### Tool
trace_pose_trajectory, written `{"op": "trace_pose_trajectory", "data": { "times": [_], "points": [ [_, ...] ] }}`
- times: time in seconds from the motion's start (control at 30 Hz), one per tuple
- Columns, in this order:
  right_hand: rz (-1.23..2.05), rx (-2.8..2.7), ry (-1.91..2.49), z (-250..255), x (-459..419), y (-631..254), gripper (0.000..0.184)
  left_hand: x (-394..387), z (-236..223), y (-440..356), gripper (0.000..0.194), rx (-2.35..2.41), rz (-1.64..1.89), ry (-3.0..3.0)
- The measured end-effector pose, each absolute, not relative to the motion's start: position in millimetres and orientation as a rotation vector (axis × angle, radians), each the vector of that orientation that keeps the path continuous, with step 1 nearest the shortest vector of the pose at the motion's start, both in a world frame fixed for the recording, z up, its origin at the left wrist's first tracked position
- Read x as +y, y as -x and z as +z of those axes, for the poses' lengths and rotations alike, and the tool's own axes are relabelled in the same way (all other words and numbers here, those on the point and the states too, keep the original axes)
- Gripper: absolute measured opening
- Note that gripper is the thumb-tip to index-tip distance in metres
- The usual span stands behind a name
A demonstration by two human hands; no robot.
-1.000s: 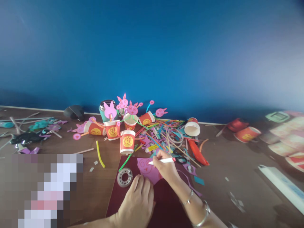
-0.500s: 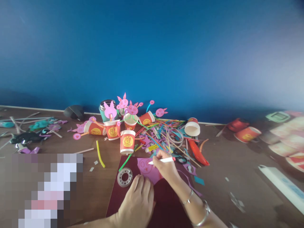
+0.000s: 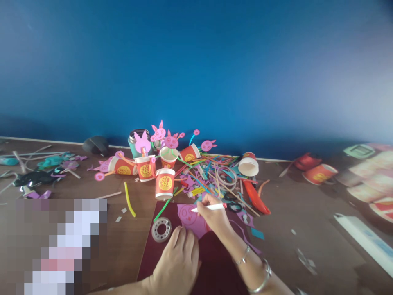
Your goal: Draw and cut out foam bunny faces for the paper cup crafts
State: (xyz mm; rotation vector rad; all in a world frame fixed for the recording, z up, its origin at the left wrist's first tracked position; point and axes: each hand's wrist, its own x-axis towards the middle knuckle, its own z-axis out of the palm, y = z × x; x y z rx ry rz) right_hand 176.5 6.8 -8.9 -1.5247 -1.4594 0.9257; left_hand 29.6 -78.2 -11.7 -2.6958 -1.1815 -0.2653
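My right hand (image 3: 211, 211) grips a white marker (image 3: 211, 207) with a red end. Its tip touches a pink sheet (image 3: 199, 229) that bears a face drawn in red line. Just left of and below the drawing, my left hand (image 3: 179, 258) lies palm down with fingers stretched forward, at the sheet's lower edge. Under both is a dark maroon board (image 3: 147, 262). A grey ring with holes, like a tape roll core (image 3: 161, 229), rests on the board left of my left hand.
Red paper cups (image 3: 165, 183) with pink rabbit faces (image 3: 143, 142) stand and lie behind the board. Colourful straws and paper scraps (image 3: 211, 180) are heaped to their right, near a red balloon-like piece (image 3: 256, 198). A white box (image 3: 365, 241) lies far right; a dark mouse-shaped object (image 3: 95, 144) sits by the wall.
Small red lines have been added to the face on the pink sheet near the marker tip. Both hands have stayed almost in place.
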Motion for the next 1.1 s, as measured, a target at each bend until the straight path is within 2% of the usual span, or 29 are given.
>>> {"op": "trace_pose_trajectory", "data": {
  "times": [0.37, 1.1],
  "points": [
    [0.958, -1.422, 1.34, -5.3, 1.6, -175.9, 0.026, -78.1, -16.3, -29.5, 0.035, -1.142, -0.333, 2.672],
    [0.998, -1.594, 1.47, -10.9, 0.3, -169.5, 0.026, -79.2, -17.7, -29.8, 0.036, -1.159, -0.235, 2.721]
  ]
}}
